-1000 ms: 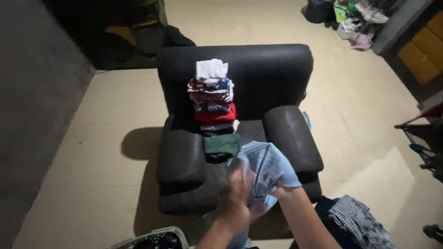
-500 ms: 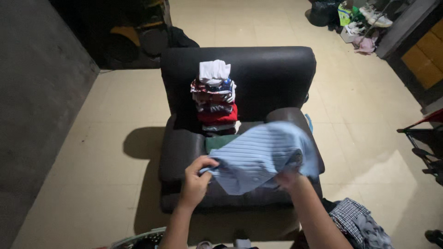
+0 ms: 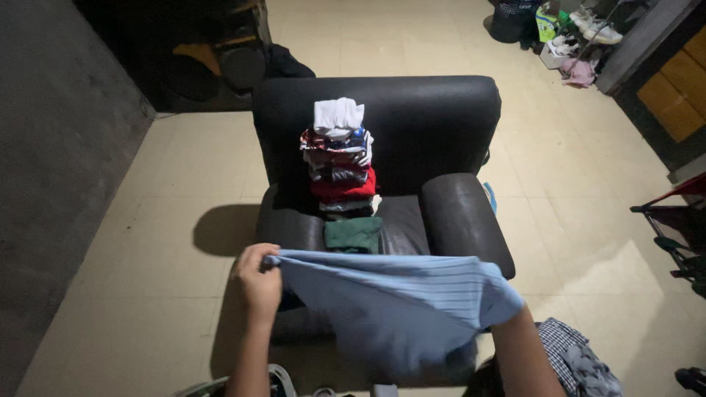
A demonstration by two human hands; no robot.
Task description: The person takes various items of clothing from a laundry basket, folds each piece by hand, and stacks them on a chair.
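Light-blue striped shirt (image 3: 397, 309) is stretched wide between the person's two hands, held up in the air in front of the black armchair (image 3: 412, 125) and hiding most of the seat's front edge. The left hand (image 3: 259, 283) is clenched on the shirt's upper left corner, fingers curled over the cloth, so the garment runs rightward and downward from that fist. The right hand is buried under the fabric at the far corner; only the forearm shows coming out below the cloth, so I cannot tell how that hand is closed, though the corner stands taut there. The top hem makes a nearly level line from one hand to the other, and the body of the shirt sags below it toward the person. Just beyond the hem, on the seat cushion, lies a folded dark green garment (image 3: 354, 234). Behind it, against the chair's back, stands a tall stack of folded clothes (image 3: 338, 165) in red, dark and patterned layers, topped by a white piece. On the pale tiled floor (image 3: 147, 242) at lower right, near the right forearm, lies a heap of checked clothing (image 3: 577, 360). Shoes (image 3: 581, 22) sit well apart by the far wall.
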